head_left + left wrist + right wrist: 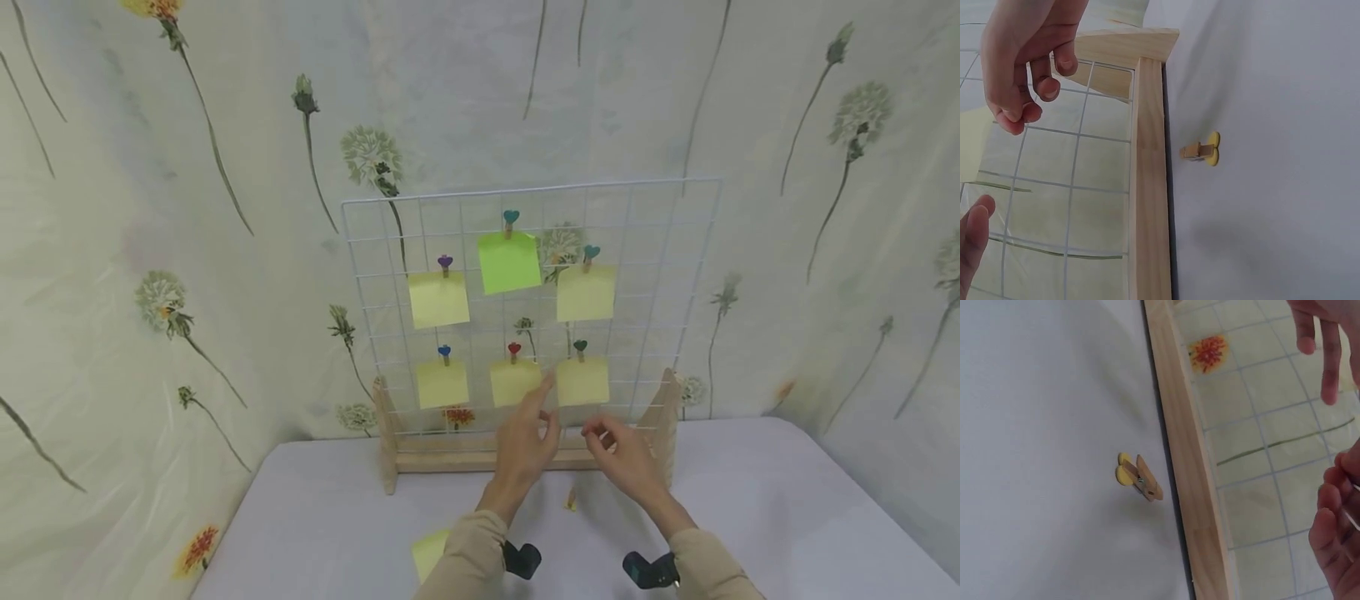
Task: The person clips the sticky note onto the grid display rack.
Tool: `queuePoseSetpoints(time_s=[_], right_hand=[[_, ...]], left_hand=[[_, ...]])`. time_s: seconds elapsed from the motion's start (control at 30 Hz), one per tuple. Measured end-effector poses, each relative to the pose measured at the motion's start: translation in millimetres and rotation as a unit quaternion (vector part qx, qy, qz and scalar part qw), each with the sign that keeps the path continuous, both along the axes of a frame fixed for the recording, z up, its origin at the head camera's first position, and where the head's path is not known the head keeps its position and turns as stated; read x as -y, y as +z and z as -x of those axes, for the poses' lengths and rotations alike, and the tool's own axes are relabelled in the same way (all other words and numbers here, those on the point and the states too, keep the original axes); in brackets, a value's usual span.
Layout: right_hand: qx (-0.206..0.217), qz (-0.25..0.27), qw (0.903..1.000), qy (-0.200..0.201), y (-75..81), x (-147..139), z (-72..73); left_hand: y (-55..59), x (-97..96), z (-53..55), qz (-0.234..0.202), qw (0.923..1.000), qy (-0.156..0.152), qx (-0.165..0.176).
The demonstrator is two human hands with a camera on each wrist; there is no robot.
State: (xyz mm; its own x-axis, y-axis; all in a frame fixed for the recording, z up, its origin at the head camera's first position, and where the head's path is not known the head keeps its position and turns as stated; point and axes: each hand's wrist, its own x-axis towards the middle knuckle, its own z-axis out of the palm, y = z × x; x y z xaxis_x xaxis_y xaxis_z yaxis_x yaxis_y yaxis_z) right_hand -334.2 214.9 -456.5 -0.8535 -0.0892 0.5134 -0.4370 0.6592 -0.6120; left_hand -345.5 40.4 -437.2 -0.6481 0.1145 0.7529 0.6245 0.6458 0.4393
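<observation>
In the head view my left hand (pixel 525 446) reaches up before a wire grid (pixel 645 292), its index finger extended between the lower middle yellow sticky note (pixel 512 385) and the lower right note (pixel 582 382). The red heart clothespin (pixel 514 350) holds the middle note, the dark green heart clothespin (pixel 581 348) the right one. Beside it, below the right note, is my right hand (pixel 630 462), fingers loosely bent; the left wrist view shows no object between its fingertips (pixel 1013 119). A yellow heart clothespin (pixel 1138 477) lies on the table under both hands.
Higher on the grid hang a bright green note (pixel 510 265) and two yellow notes, with another yellow note (pixel 442 385) lower left. A wooden stand (pixel 450 461) supports the grid. Near my left sleeve (pixel 468 554) a yellow note (pixel 429 552) lies on the white table (pixel 322 517).
</observation>
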Motion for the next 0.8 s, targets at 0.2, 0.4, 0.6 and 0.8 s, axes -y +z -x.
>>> queuePoseSetpoints(time_s=[0.2, 0.4, 0.6, 0.8], right_hand=[[-0.010, 0.008, 0.9998, 0.014, -6.8, 2, 0.2], [-0.008, 0.006, 0.9999, 0.012, -12.4, 4, -4.3], [-0.003, 0.009, 0.9999, 0.006, -16.9, 6, -8.1], [-0.005, 0.016, 0.9998, 0.007, -19.3, 9, -9.5]], left_hand=[[-3.6, 5.2, -2.0, 0.007, 0.9998, 0.017, -0.006], [-10.8, 11.0, -6.7, 0.006, 0.9997, 0.022, 0.000], [-16.9, 16.2, -11.9, 0.002, 0.9995, 0.031, -0.001], [-21.9, 19.8, -15.0, -0.004, 0.9994, 0.034, 0.012]])
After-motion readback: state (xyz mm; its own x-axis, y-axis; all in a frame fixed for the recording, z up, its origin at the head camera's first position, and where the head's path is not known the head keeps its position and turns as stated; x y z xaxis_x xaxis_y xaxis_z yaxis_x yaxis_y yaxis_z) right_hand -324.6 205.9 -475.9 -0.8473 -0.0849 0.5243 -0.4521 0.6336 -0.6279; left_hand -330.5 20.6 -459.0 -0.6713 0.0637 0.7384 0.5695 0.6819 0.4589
